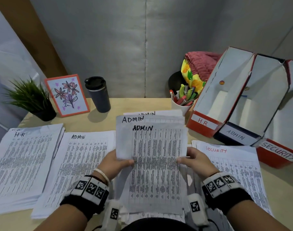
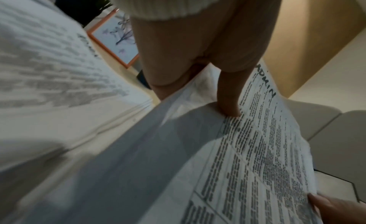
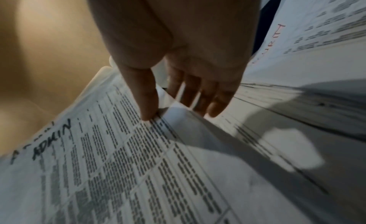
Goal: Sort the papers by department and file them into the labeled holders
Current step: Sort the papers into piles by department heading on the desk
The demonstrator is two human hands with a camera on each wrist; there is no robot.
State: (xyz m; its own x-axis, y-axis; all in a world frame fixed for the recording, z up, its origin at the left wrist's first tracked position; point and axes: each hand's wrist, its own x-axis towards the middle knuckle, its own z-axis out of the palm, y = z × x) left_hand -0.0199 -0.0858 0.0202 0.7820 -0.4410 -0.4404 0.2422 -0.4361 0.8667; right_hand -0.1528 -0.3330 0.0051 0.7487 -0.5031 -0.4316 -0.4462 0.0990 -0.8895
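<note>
Both hands hold up a bundle of printed ADMIN sheets (image 1: 156,155) above the desk's middle. My left hand (image 1: 116,163) pinches its left edge, thumb on top (image 2: 229,108). On the bundle's right edge my right hand (image 1: 191,160) pinches with the thumb over the print (image 3: 147,111) and the fingers underneath. Flat on the desk lie an H.R pile (image 1: 24,157), an ADMIN pile (image 1: 82,160) and a SECURITY pile (image 1: 234,165). Three open holders stand at the right: H.R. (image 1: 203,122), ADMIN (image 1: 235,135), SECURITY (image 1: 279,151).
Along the back of the desk stand a potted plant (image 1: 30,99), a framed flower drawing (image 1: 67,95), a dark travel mug (image 1: 98,94) and a white cup of pens (image 1: 182,100). A grey partition wall closes the back. More sheets lie under the held bundle.
</note>
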